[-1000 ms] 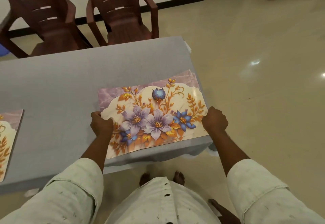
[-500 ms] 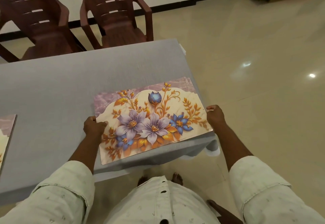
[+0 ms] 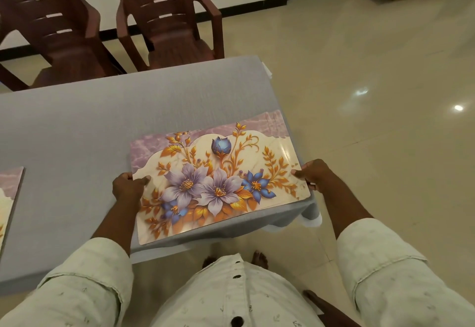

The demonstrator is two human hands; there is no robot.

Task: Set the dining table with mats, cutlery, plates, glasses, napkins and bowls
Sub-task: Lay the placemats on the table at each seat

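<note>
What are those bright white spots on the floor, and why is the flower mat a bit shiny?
Head view: the spots on the floor are lamp glare on glossy tiles; the flower mat also reflects light near its right side, by the right hand; chairs look bent from the wide lens.

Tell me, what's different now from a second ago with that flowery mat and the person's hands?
The floral mat has slid toward the table's right end, its corner now over the near right edge. Left hand and right hand keep gripping its short sides, thumbs on top. The second mat at the left, the grey table and the two brown chairs stay put.
</note>
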